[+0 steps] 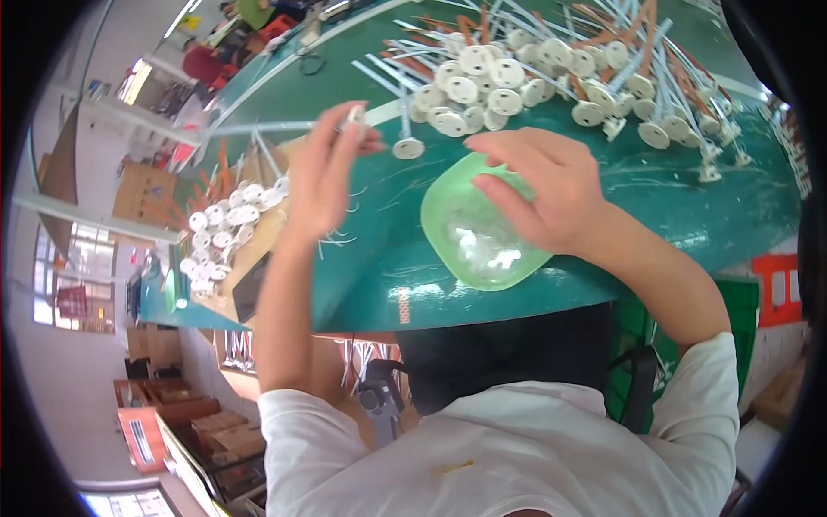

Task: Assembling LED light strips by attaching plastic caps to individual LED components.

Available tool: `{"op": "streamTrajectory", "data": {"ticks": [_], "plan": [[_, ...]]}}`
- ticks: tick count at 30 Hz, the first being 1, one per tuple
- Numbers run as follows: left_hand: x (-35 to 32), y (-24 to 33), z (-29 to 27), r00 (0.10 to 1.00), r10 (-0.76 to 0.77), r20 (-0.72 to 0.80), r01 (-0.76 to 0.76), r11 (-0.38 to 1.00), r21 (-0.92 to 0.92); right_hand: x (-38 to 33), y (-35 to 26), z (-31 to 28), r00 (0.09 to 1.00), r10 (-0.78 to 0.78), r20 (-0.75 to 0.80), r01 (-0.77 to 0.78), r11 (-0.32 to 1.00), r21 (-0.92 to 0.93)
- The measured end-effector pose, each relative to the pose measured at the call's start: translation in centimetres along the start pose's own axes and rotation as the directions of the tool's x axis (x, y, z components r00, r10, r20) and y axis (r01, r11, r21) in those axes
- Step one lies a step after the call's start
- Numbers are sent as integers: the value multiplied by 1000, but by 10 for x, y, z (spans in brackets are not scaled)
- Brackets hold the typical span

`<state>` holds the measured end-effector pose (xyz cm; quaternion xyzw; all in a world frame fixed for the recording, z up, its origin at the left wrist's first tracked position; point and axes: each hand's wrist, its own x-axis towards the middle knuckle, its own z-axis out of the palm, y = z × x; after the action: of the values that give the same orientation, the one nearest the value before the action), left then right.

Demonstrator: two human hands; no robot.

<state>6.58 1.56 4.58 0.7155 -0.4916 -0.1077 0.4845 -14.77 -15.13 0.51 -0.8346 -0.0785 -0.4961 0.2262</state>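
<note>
My left hand [326, 168] is raised over the left part of the green table. Its fingertips pinch a white round-headed wired piece [354, 117], whose pale lead runs off to the left. My right hand [551, 185] hovers over a light green bowl [482, 250], palm down, with thumb and fingers curved and apart. I see nothing held between them. Small contents at the bottom of the bowl are blurred by glare. A single white round-headed piece [408, 148] lies between the two hands.
Across the far side of the table [388, 258] spreads a large heap of white round-headed pieces [482, 82] with grey and orange leads. A smaller pile [226, 220] rests on cardboard at the left. Thin wire bits [332, 241] lie near my left forearm. A green crate [732, 319] stands at right.
</note>
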Motion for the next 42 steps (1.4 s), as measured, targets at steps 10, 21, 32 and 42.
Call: {"op": "streamTrajectory", "data": {"ticks": [10,21,32,42], "plan": [[1,-58,-220,929,-371,15,136,377,916,1,2,7,991,-24,129,19,999,38],[-1,-18,-147,978,-60,-201,206,78,976,1,4,8,985,-48,164,44,999,31],[11,-68,32,975,213,66,-218,850,479,-1,13,14,976,-68,207,66,998,15],[-7,-34,51,975,200,-100,-138,889,436,-7,15,17,966,-94,242,89,996,29]]}}
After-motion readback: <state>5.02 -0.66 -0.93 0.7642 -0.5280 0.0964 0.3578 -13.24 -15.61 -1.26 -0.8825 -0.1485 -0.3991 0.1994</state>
